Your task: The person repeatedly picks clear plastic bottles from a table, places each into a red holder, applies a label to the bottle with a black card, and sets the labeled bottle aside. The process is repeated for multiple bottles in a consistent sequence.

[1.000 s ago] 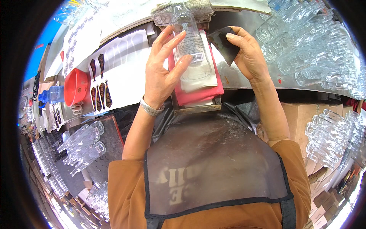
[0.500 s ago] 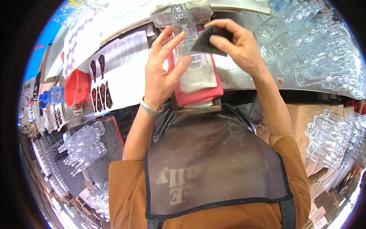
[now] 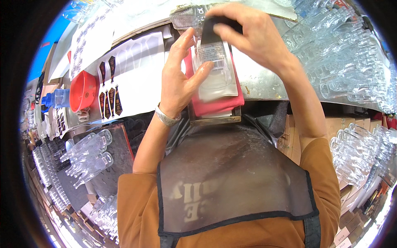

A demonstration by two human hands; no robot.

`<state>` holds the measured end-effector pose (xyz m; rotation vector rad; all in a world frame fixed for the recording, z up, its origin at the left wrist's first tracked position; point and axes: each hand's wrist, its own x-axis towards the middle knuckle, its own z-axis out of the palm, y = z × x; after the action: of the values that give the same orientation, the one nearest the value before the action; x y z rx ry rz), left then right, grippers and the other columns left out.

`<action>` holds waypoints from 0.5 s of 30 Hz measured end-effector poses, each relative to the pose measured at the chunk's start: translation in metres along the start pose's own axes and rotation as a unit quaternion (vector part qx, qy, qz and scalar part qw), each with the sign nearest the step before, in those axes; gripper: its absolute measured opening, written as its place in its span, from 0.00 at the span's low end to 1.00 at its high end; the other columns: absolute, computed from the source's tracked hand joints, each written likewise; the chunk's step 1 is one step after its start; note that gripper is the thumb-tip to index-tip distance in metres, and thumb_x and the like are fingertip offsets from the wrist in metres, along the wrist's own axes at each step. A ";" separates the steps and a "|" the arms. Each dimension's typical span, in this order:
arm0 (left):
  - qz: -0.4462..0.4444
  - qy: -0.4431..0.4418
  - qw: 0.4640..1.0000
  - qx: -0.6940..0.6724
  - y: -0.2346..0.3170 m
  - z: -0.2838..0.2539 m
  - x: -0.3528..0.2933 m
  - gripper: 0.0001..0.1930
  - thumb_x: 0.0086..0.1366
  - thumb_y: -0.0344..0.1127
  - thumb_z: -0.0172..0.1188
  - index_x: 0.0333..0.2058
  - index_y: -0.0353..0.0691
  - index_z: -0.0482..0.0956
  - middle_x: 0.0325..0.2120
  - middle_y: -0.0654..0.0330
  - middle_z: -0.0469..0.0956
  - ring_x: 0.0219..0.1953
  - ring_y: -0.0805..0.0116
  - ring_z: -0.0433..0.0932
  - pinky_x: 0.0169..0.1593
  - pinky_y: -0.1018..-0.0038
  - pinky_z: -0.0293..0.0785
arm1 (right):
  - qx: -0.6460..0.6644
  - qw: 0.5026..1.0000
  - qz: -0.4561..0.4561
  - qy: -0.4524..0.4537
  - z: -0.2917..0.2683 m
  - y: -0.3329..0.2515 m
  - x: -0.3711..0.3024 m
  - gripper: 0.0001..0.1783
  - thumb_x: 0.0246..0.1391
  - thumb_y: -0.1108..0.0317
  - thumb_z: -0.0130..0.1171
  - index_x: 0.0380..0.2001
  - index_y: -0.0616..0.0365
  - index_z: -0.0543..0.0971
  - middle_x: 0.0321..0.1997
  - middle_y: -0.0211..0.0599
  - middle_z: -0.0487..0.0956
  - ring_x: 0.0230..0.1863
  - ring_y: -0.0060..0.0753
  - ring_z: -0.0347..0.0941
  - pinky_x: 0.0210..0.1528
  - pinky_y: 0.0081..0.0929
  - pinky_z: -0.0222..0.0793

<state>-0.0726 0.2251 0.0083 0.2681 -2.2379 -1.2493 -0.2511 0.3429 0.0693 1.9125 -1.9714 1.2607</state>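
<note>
A clear glass bottle (image 3: 217,77) lies on a pale sheet over a pink cloth (image 3: 213,108), with its neck pointing away from me. A clear label (image 3: 211,51) with white print sits on the side facing up. My right hand (image 3: 258,39) grips a flat black squeegee (image 3: 210,29) over the bottle's upper part, its edge at the top of the label. Beside the bottle's left side, my left hand (image 3: 180,74) has thumb and fingers apart. Its thumb reaches over the label; whether it presses on the glass I cannot tell.
Dark tie-shaped labels lie on a white sheet (image 3: 138,78) at left, beside a red bowl (image 3: 84,91) and a blue-capped clear jug (image 3: 58,99). Many clear bottles (image 3: 351,62) cover the right tabletop. More bottles and cardboard boxes (image 3: 341,124) stand below. Folded cloth (image 3: 182,17) lies beyond the bottle.
My right hand has moved left and away from me with the squeegee, bringing it over the bottle. My left fingers have drawn closer together along the bottle's side.
</note>
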 end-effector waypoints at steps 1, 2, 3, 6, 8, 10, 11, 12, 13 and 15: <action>-0.006 0.007 1.000 -0.012 0.001 0.000 -0.001 0.43 0.56 0.33 0.72 0.67 0.32 0.60 0.64 0.44 0.66 0.65 0.53 0.67 0.67 0.63 0.64 | 0.007 0.994 0.109 0.004 -0.004 -0.003 0.007 0.15 0.52 0.68 0.62 0.42 0.62 0.82 0.39 0.53 0.81 0.40 0.54 0.79 0.43 0.41 0.75; -0.013 0.014 1.000 -0.023 0.002 0.000 -0.004 0.45 0.55 0.34 0.73 0.68 0.31 0.58 0.64 0.43 0.65 0.66 0.53 0.67 0.67 0.63 0.63 | -0.016 0.996 0.076 0.040 -0.006 -0.004 0.011 0.13 0.53 0.69 0.60 0.41 0.63 0.81 0.38 0.53 0.81 0.39 0.53 0.79 0.43 0.41 0.75; -0.020 0.021 0.999 -0.034 0.002 0.000 -0.007 0.48 0.54 0.35 0.75 0.68 0.30 0.56 0.65 0.43 0.64 0.66 0.53 0.66 0.68 0.63 0.63 | -0.038 0.996 0.042 0.076 -0.007 -0.005 0.016 0.12 0.54 0.70 0.58 0.40 0.64 0.81 0.37 0.54 0.81 0.39 0.53 0.79 0.43 0.41 0.75; -0.013 -0.033 0.999 0.003 0.001 -0.006 -0.026 0.57 0.49 0.37 0.78 0.70 0.28 0.48 0.67 0.41 0.60 0.67 0.52 0.65 0.68 0.62 0.62 | 0.001 0.990 -0.034 -0.139 -0.010 -0.022 0.017 0.12 0.56 0.68 0.60 0.43 0.59 0.80 0.37 0.43 0.82 0.38 0.43 0.80 0.42 0.34 0.76; -0.020 -0.046 0.999 0.016 0.005 -0.002 -0.031 0.63 0.46 0.37 0.80 0.71 0.29 0.43 0.68 0.39 0.57 0.66 0.52 0.66 0.68 0.61 0.62 | -0.097 0.987 -0.063 -0.112 0.005 -0.020 0.021 0.09 0.54 0.69 0.60 0.39 0.59 0.80 0.33 0.44 0.80 0.36 0.49 0.79 0.39 0.37 0.75; -0.024 -0.024 0.999 0.012 0.003 0.005 -0.036 0.65 0.45 0.38 0.81 0.72 0.30 0.41 0.67 0.41 0.59 0.64 0.52 0.68 0.65 0.62 0.66 | -0.142 0.984 0.013 -0.106 0.004 -0.022 0.037 0.09 0.53 0.70 0.58 0.36 0.63 0.79 0.35 0.49 0.80 0.38 0.50 0.79 0.41 0.39 0.75; -0.028 -0.014 0.999 0.018 0.002 0.006 -0.038 0.66 0.44 0.39 0.81 0.72 0.31 0.40 0.67 0.43 0.60 0.63 0.53 0.69 0.63 0.62 0.68 | -0.142 0.985 0.004 -0.101 -0.003 -0.031 0.048 0.09 0.54 0.71 0.55 0.34 0.67 0.79 0.35 0.55 0.80 0.39 0.53 0.79 0.42 0.41 0.75; -0.033 -0.008 0.999 0.022 0.003 0.008 -0.039 0.67 0.44 0.41 0.82 0.72 0.33 0.40 0.67 0.44 0.61 0.62 0.54 0.70 0.61 0.62 0.71 | -0.092 0.969 0.012 -0.230 -0.014 -0.049 0.057 0.08 0.54 0.72 0.55 0.31 0.68 0.78 0.34 0.55 0.80 0.39 0.53 0.79 0.42 0.41 0.75; -0.041 -0.004 0.999 0.024 0.005 0.009 -0.040 0.67 0.44 0.40 0.82 0.72 0.33 0.40 0.67 0.45 0.61 0.60 0.55 0.71 0.60 0.63 0.72 | -0.074 0.960 -0.007 -0.271 -0.004 -0.043 0.050 0.08 0.54 0.72 0.54 0.31 0.68 0.77 0.33 0.54 0.80 0.39 0.53 0.79 0.42 0.41 0.75; -0.057 0.003 0.998 0.025 0.009 0.011 -0.040 0.67 0.44 0.40 0.82 0.72 0.33 0.40 0.67 0.45 0.62 0.57 0.56 0.73 0.58 0.64 0.73 | -0.093 0.968 -0.021 -0.234 0.010 -0.029 0.047 0.09 0.54 0.72 0.54 0.30 0.69 0.77 0.33 0.53 0.80 0.38 0.52 0.79 0.41 0.40 0.75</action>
<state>-0.0451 0.2549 -0.0031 0.4227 -2.2784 -1.2504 -0.2302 0.3050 0.1051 2.2904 -2.1408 0.6170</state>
